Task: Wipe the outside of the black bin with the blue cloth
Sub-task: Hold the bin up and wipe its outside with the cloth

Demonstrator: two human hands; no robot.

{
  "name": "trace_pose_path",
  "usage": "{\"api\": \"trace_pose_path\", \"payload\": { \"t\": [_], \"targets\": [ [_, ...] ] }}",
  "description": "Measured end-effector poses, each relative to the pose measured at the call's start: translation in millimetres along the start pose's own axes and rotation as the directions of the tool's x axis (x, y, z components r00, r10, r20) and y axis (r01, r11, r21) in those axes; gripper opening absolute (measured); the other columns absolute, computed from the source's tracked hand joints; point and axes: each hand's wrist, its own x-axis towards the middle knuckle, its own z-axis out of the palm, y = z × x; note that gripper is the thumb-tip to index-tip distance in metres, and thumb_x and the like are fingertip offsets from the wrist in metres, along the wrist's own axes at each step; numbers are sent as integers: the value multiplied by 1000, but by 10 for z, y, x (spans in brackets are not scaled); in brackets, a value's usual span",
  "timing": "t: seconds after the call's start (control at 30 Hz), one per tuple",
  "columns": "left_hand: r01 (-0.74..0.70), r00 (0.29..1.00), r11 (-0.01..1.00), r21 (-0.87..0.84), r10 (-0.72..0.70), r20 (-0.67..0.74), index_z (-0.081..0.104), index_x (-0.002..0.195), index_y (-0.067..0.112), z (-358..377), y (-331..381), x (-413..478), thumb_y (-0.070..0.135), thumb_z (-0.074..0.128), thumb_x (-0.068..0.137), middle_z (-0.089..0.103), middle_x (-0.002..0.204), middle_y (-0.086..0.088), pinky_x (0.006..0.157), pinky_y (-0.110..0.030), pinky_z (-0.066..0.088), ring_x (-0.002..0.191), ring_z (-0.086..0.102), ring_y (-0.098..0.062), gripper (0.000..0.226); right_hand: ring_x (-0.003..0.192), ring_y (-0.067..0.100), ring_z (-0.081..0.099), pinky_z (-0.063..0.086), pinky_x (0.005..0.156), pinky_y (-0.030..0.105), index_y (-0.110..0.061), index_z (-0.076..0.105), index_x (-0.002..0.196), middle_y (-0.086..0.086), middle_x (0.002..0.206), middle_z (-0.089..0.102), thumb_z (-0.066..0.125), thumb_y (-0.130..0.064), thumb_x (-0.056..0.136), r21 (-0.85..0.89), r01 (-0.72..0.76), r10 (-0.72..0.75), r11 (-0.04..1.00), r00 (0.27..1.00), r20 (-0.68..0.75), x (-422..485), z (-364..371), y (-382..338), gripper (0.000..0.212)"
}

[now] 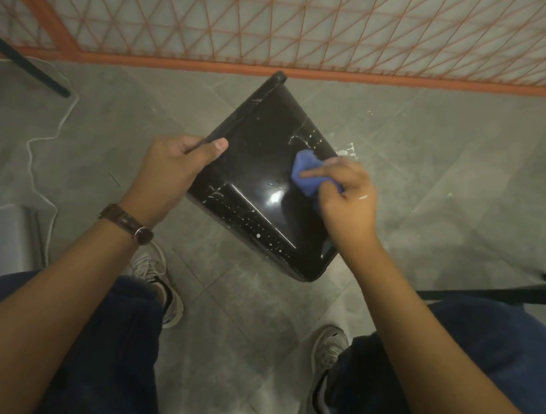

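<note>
Head: hands (pixel 172 170) (pixel 345 194) on bin (pixel 258 161) (cloth (pixel 305 173) bunched).

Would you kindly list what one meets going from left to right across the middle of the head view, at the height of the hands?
White cable → left hand gripping the bin's edge → black bin → blue cloth → right hand pressing the cloth to the bin.

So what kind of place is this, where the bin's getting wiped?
Probably a workshop or utility area, not a home: grey tiled floor flecked with white splatter, an orange mesh fence behind the black bin, and a loose white cable.
</note>
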Motion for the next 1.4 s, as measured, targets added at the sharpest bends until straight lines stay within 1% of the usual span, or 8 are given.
{"api": "trace_pose_path", "payload": {
  "t": [0.23,0.47,0.67,0.8,0.93,1.07,1.27,1.4],
  "targets": [
    [2,1000,1000,-26,-2,-2,62,81,-10,18,44,-11,51,64,74,55,74,-15,66,-41,46,68,53,-25,62,91,21,52,45,84,44,-21,72,107,-10,96,53,40,-18,74,-221,295,-267,930,952,149,-31,99,-90,46],
    [21,1000,999,-41,-20,14,72,66,21,-10,103,-12,54,64,65,58,76,-14,69,-42,46,70,54,-25,34,83,27,57,52,76,50,-32,72,99,-13,79,44,40,-17,71,-58,-179,168,982,973,-158,181,-69,79,45],
    [-60,998,998,-4,60,29,55,84,-20,-13,55,-31,59,66,67,51,75,-15,65,-40,43,68,48,-26,82,100,27,54,46,91,47,-20,66,118,-6,106,53,39,-21,75,-157,228,-201,961,964,173,90,17,-28,51],
    [-67,994,997,-35,69,82,54,83,-22,-32,74,-33,54,63,69,52,76,-14,66,-38,41,69,48,-25,78,76,25,60,53,70,43,-34,68,74,-17,78,49,44,-18,71,28,-178,180,984,977,-118,161,-63,90,30],
    [-143,974,989,32,136,180,52,73,-22,28,132,-116,52,60,70,45,65,-13,56,-26,36,59,42,-18,75,56,18,50,41,49,27,-24,53,65,-5,66,42,40,-2,80,33,-320,319,947,947,24,267,-125,-35,30],
    [-121,986,992,25,118,120,55,82,-22,7,49,-81,55,61,72,56,68,-32,64,-35,42,66,50,-25,78,89,21,58,50,78,21,-24,61,119,-15,98,44,45,-6,84,-22,4,0,1000,980,199,208,-61,-115,43],
    [-134,984,991,23,130,126,55,81,-22,-26,101,-61,53,61,72,54,66,-25,61,-39,43,66,48,-24,76,70,12,54,52,74,37,-25,64,70,-8,83,44,44,-12,77,-50,-236,230,970,967,-108,197,-75,-77,24],
    [-159,970,987,34,149,194,48,67,-21,75,115,-111,52,60,72,44,60,-17,55,-31,36,58,41,-23,74,96,20,51,44,87,18,-9,61,121,3,106,42,41,-15,78,-113,-22,31,993,996,83,214,1,-167,47]
  ]
}}
